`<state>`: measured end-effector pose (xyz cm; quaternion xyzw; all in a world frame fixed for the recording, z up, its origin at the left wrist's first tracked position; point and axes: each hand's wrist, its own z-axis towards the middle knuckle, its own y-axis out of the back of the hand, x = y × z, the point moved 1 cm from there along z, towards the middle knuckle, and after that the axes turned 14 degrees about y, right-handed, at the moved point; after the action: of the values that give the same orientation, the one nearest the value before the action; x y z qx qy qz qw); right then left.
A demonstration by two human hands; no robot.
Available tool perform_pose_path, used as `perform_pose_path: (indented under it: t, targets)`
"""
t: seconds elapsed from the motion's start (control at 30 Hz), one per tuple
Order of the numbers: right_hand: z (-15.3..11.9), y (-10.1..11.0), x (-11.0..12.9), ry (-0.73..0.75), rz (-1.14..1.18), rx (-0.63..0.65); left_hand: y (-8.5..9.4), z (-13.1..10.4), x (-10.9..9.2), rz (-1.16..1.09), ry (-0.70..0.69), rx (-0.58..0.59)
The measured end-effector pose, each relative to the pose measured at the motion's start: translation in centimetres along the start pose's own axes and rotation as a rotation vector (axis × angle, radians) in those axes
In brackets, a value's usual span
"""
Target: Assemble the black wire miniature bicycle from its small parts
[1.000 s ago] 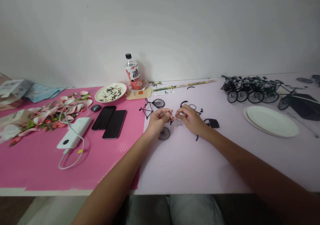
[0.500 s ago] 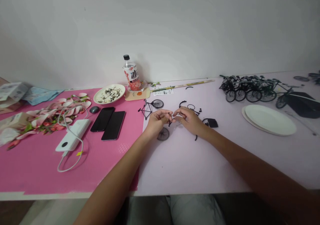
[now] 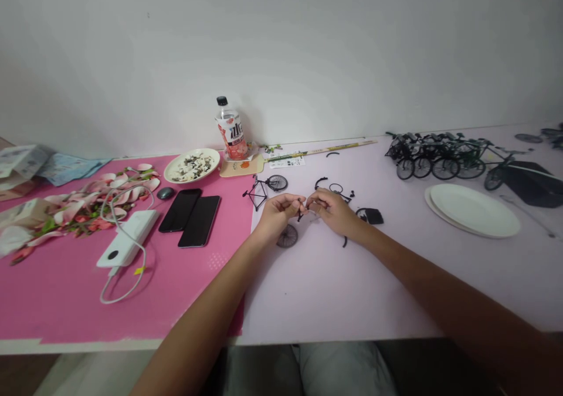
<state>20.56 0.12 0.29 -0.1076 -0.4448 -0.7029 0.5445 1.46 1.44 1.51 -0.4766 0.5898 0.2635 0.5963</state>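
My left hand (image 3: 279, 211) pinches a small black model-bicycle part (image 3: 299, 216) between thumb and fingertips. Right beside it, my right hand (image 3: 331, 209) is closed in a pinch, its fingertips meeting the left ones; whatever they grip is too small to make out. A spoked black wheel (image 3: 287, 236) shows just below my left hand, and I cannot tell whether it is joined to the held part. Beyond the left hand lies a black toy bicycle frame (image 3: 257, 193) with a rear wheel (image 3: 277, 182). Loose black parts (image 3: 347, 196) lie behind and around my right hand.
Several assembled model bicycles (image 3: 440, 158) stand at the back right, behind two stacked white plates (image 3: 477, 209). On the pink left side are two phones (image 3: 200, 221), a white power bank (image 3: 127, 239) with cable, artificial petals (image 3: 101, 199) and a plate of bits (image 3: 192, 166). A bottle (image 3: 231, 132) stands behind.
My right hand's fingertips have moved slightly left and closed in against the part at my left hand. My left hand stays in place.
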Motion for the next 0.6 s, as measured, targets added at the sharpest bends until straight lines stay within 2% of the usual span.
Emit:
perform_pose_path:
  t: [0.2, 0.4, 0.6]
  targets:
    - [-0.09, 0.07, -0.69, 0.098, -0.069, -0.063, 0.39, 0.05, 0.03, 0.024, 0.04, 0.022]
    - [-0.04, 0.27, -0.8, 0.193, -0.12, -0.106, -0.28, -0.47, -0.18, -0.078, 0.111, 0.101]
    - [-0.02, 0.32, -0.25, 0.246, -0.152, -0.12, -0.14, -0.47, -0.26, -0.244, 0.177, 0.019]
